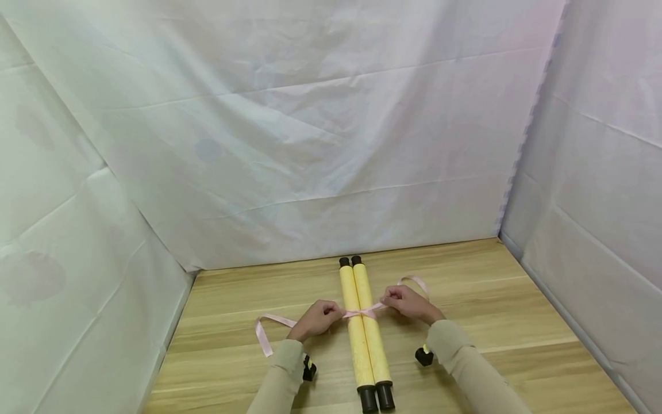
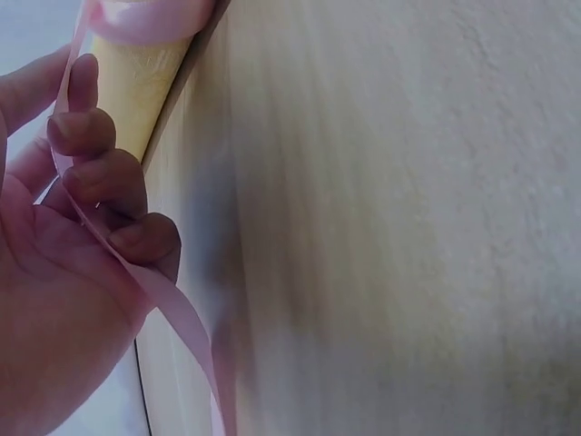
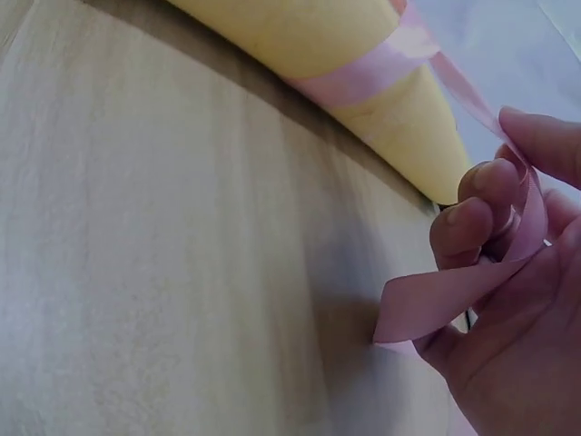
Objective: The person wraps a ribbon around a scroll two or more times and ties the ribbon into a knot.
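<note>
Two yellow rolls (image 1: 364, 339) with black end caps (image 1: 368, 399) lie side by side on the table, pointing away from me. A pink ribbon (image 1: 362, 313) wraps round both near their middle and crosses on top. On the left, my left hand (image 1: 318, 318) pinches one ribbon end between thumb and curled fingers; its tail runs through the palm. My right hand (image 1: 408, 302) grips the other end to the right of the rolls, and that ribbon tail (image 3: 436, 300) loops out past the fingers. Both ribbon stretches between hands and crossing look taut.
The wood-grain table (image 1: 233, 368) carries the rolls, whose far ends come close to the white cloth wall (image 1: 310, 172) at the back. More white cloth rises at the left and right sides. A ribbon tail (image 1: 262, 336) curls onto the table beyond my left wrist.
</note>
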`<state>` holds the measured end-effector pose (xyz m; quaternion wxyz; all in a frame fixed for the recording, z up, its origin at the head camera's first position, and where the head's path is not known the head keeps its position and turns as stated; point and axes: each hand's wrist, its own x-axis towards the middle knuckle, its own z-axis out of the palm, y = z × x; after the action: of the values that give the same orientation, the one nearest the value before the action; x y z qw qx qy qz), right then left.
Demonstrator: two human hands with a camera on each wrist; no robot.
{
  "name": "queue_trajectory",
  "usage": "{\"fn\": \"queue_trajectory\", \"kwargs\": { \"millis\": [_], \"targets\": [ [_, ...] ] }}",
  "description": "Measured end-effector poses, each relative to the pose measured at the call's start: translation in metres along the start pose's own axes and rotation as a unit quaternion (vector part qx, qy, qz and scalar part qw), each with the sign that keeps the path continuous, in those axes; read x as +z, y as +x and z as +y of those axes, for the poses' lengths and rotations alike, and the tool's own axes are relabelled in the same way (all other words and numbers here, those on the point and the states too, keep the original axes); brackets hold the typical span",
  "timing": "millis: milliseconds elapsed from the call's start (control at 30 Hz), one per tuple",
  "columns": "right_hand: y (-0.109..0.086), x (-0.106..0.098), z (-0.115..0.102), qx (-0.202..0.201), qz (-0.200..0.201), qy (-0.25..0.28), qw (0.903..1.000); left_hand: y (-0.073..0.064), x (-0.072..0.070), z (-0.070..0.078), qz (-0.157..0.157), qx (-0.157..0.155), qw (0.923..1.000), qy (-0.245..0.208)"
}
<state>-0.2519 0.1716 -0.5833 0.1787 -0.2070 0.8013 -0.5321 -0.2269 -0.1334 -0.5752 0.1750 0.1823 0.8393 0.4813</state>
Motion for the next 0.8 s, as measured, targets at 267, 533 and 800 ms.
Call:
{"fn": "queue_trajectory", "kwargs": {
  "millis": [267,533,800],
  "targets": [
    [-0.004,0.002,0.006,0.005,0.011,0.008,0.9999,-0.001,-0.001,-0.009,0.018,0.015,0.9995,0.022],
    [-0.008,0.004,0.015,-0.012,0.008,0.000,0.9999,-0.007,-0.001,-0.013,0.034,0.022,0.9983,0.043],
    [-0.008,0.004,0.024,-0.005,0.015,0.002,0.9999,-0.014,0.002,-0.017,0.055,0.015,0.9974,0.045]
  ]
}}
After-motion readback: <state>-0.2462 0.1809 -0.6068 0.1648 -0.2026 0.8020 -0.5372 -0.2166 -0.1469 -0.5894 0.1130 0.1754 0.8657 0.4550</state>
